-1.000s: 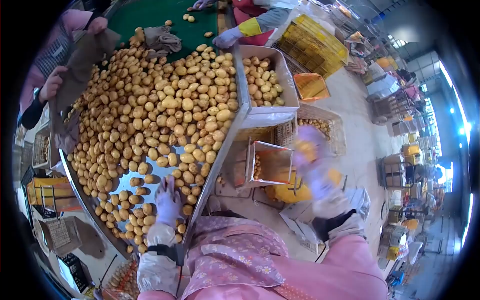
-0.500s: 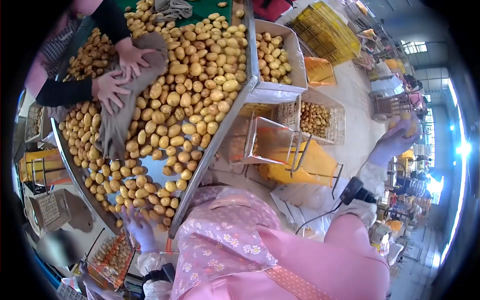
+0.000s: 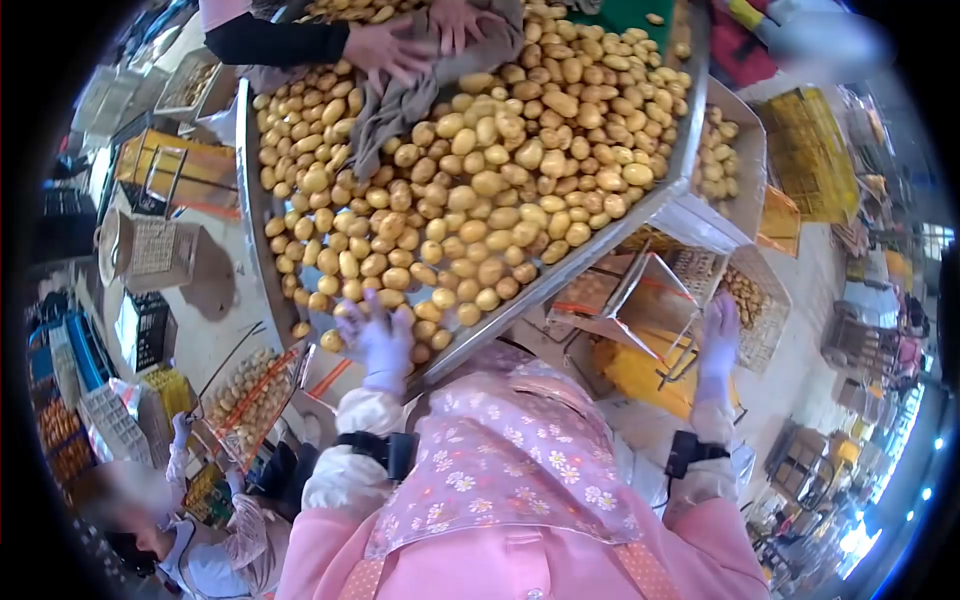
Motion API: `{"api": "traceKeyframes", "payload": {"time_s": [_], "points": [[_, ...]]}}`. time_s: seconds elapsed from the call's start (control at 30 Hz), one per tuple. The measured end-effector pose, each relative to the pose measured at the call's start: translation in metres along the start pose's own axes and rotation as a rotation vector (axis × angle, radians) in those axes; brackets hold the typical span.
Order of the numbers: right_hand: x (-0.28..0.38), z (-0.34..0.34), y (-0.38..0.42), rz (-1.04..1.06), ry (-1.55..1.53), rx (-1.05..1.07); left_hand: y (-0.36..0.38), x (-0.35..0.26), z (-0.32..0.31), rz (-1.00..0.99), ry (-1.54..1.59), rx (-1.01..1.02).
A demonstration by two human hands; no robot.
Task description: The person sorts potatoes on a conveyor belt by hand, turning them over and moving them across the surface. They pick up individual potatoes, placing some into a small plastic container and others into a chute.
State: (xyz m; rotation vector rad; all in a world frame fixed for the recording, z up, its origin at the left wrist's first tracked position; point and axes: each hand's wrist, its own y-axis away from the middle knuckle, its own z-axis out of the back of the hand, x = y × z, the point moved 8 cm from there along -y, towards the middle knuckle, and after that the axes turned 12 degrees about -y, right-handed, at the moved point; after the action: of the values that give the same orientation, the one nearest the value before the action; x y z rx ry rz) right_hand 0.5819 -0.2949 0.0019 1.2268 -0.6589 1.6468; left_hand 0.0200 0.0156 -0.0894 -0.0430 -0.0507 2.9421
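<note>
Many yellow-brown potatoes (image 3: 480, 185) lie spread over a metal-edged sorting table (image 3: 560, 280). My left hand (image 3: 380, 345), in a pale purple glove, rests among the potatoes at the table's near end, fingers spread and touching some. My right hand (image 3: 717, 345), gloved alike, is raised to the right of the table with its fingers stretched upward and nothing visible in it. Behind it stands a white mesh crate (image 3: 775, 325) with potatoes inside. Across the table, a co-worker's bare hands (image 3: 395, 50) press on a grey cloth (image 3: 400, 105) lying over potatoes.
A white-lined box (image 3: 745, 170) of potatoes sits at the table's right edge. Below it are an open-topped carton (image 3: 655, 300) and a yellow bag (image 3: 630, 375). A red-edged container (image 3: 250, 405) of potatoes and another person (image 3: 225, 540) are at lower left.
My view has turned, so the table sits further right. My right hand, raised far out with potatoes in it before, has come back toward the mesh crate with its fingers straightened.
</note>
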Motion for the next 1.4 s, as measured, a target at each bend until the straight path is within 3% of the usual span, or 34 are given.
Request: {"api": "traceKeyframes", "payload": {"time_s": [0.03,0.07,0.1,0.13,0.17,0.2,0.23,0.27,0.3,0.37,0.43,0.5,0.53,0.57,0.63,0.7,0.73,0.77,0.83,0.87,0.9,0.97,1.03,1.07,1.13,1.17,1.23,1.27,1.33,1.37,1.4], "points": [[0.034,-0.067,0.001,-0.024,-0.071,0.117,0.005,-0.024,0.011,-0.062,0.119,-0.051],[0.050,-0.129,-0.008,0.014,0.179,0.262,0.007,-0.053,0.024,-0.151,0.146,-0.005],[0.082,-0.194,0.012,-0.008,0.164,0.384,0.009,-0.076,0.036,-0.239,0.173,0.040],[0.053,-0.251,0.013,0.239,0.064,0.464,0.017,-0.095,0.034,-0.411,0.232,0.160],[0.114,-0.307,0.054,0.175,0.060,0.543,0.028,-0.110,0.033,-0.581,0.292,0.279],[0.095,-0.359,0.075,0.757,0.428,0.476,0.032,-0.107,0.052,-0.490,0.340,0.248],[0.123,-0.400,0.117,0.478,0.810,0.771,0.031,-0.097,0.051,-0.500,0.388,0.271],[0.115,-0.414,0.154,0.747,0.847,0.686,0.031,-0.080,0.047,-0.491,0.395,0.288],[0.101,-0.438,0.186,0.834,0.823,0.818,0.032,-0.060,0.044,-0.485,0.402,0.301],[0.063,-0.450,0.250,0.971,0.750,1.319,0.038,-0.013,0.049,-0.419,0.327,0.271],[0.069,-0.440,0.238,1.317,0.605,1.201,0.040,0.025,0.057,-0.426,0.241,0.341],[0.070,-0.472,0.175,1.051,0.693,1.417,0.027,0.079,0.046,-0.290,0.371,0.262],[0.075,-0.485,0.159,1.187,0.737,1.435,0.025,0.101,0.044,-0.163,0.494,0.185],[0.106,-0.507,0.157,1.073,0.765,1.470,0.006,0.113,0.054,-0.078,0.451,0.080],[0.117,-0.557,0.163,1.017,0.659,1.394,-0.051,0.134,0.062,0.072,0.441,-0.067],[0.129,-0.607,0.179,0.728,0.922,1.276,-0.099,0.139,0.051,0.170,0.521,-0.139],[0.133,-0.617,0.194,0.833,0.921,1.094,-0.117,0.136,0.045,0.192,0.525,-0.149],[0.122,-0.620,0.209,0.876,0.927,1.108,-0.130,0.133,0.028,0.277,0.631,-0.090],[0.106,-0.579,0.231,0.884,0.584,1.367,-0.124,0.101,0.009,0.169,0.404,-0.136],[0.093,-0.550,0.230,0.965,0.616,1.462,-0.113,0.083,0.017,0.162,0.525,-0.078],[0.085,-0.519,0.224,1.044,0.648,1.554,-0.089,0.074,0.009,0.089,0.276,0.109],[0.089,-0.463,0.187,1.118,0.824,1.525,-0.050,0.051,0.022,0.004,0.331,0.179],[0.105,-0.435,0.128,0.946,1.057,1.370,-0.011,0.027,0.023,-0.002,0.468,0.287],[0.090,-0.433,0.128,0.948,1.059,1.374,0.007,0.008,0.027,-0.066,0.371,0.298],[0.085,-0.418,0.093,0.675,0.960,0.803,0.015,-0.035,0.045,-0.319,0.469,0.342],[0.073,-0.423,0.114,0.606,1.168,0.812,0.024,-0.052,0.042,-0.483,0.573,0.360],[0.084,-0.427,0.175,0.800,1.025,1.022,0.024,-0.043,0.026,-0.516,0.534,0.343],[0.081,-0.422,0.168,0.802,1.026,1.020,0.023,-0.034,0.020,-0.546,0.489,0.330],[0.069,-0.405,0.177,1.020,0.868,1.479,0.005,0.007,0.026,-0.488,0.360,0.252],[0.070,-0.408,0.147,0.962,0.941,1.446,-0.001,0.033,0.023,-0.337,0.486,0.269],[0.080,-0.420,0.112,0.906,0.927,1.374,-0.005,0.058,0.019,-0.205,0.347,0.281]]}}
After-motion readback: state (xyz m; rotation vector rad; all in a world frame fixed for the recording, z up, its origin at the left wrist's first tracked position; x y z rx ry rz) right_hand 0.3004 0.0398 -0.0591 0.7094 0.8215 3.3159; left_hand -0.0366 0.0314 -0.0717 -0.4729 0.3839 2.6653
